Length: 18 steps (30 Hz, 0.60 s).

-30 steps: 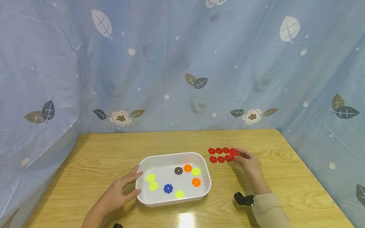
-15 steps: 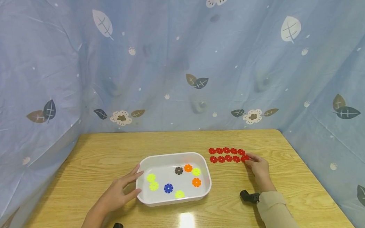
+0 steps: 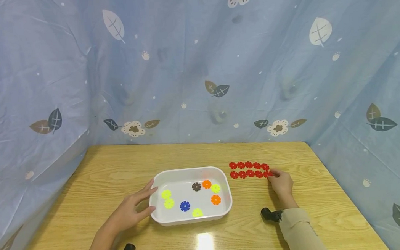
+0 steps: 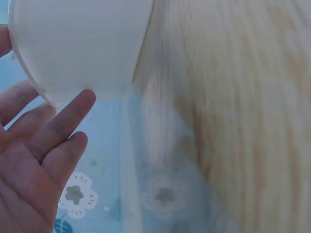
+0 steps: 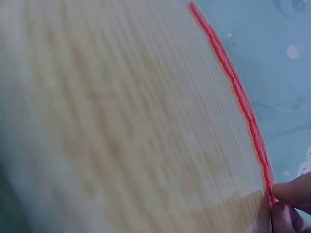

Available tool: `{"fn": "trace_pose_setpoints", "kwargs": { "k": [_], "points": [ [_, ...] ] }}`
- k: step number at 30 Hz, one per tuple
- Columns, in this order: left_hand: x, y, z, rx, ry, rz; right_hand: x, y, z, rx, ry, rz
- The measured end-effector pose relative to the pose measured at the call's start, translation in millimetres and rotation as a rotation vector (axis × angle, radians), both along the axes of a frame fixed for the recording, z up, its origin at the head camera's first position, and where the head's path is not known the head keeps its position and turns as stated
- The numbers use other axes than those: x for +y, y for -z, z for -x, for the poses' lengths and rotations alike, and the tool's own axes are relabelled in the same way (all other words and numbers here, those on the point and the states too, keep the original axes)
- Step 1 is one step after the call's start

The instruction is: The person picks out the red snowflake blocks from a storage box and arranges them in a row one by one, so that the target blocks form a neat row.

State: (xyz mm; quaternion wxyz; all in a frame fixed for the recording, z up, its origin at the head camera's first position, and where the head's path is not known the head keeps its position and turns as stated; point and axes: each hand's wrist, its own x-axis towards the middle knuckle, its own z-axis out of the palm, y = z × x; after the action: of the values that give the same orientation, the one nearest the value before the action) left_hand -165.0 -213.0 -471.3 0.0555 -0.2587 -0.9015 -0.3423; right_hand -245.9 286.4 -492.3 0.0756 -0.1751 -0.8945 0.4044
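On the right of the table, flower-shaped red plastic discs (image 3: 250, 173) lie in two side-by-side rows of several each. My right hand (image 3: 282, 185) pinches the right-end disc of the nearer row. In the right wrist view the row shows edge-on as a red strip (image 5: 243, 102), its near end between thumb and finger. My left hand (image 3: 131, 209) touches the left rim of a white tray (image 3: 192, 220), fingers spread. From the left wrist, some fingertips go behind the rim while others lie along the tray's outer wall (image 4: 82, 53).
Inside the tray lie several loose discs: yellow ones (image 3: 169, 203), a blue disc (image 3: 185, 206), a brown disc (image 3: 196, 186) and orange ones (image 3: 216, 199). Blue patterned cloth (image 3: 179, 65) hangs behind and beside the wooden table (image 3: 126, 160).
My right hand has moved right and slightly toward me along the red discs. The right ends of both rows, earlier bunched or hidden at my fingers, now lie in line. The left hand and tray stay put.
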Motion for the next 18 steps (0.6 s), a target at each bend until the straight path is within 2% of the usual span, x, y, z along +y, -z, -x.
{"fn": "trace_pose_setpoints", "kwargs": {
  "k": [6, 9, 11, 15, 18],
  "points": [
    [-0.6, 1.8, -0.1, -0.001, 0.005, 0.000, 0, -2.4, -4.3, -0.013, 0.014, 0.105],
    [-0.8, 2.7, -0.1, -0.003, 0.005, 0.004, 1, -8.3, -13.2, -0.021, 0.009, 0.161],
    [-1.2, 2.5, -0.2, -0.002, 0.002, 0.012, 2, -13.6, -20.9, -0.018, -0.028, 0.165],
    [-3.0, -0.4, -1.6, -0.017, -0.003, 0.039, 4, -24.3, -39.8, -0.022, -0.133, 0.117],
    [-5.8, -5.5, -5.6, -0.067, -0.018, 0.043, 5, -30.7, -54.1, -0.009, -0.206, 0.004]
  ]
}}
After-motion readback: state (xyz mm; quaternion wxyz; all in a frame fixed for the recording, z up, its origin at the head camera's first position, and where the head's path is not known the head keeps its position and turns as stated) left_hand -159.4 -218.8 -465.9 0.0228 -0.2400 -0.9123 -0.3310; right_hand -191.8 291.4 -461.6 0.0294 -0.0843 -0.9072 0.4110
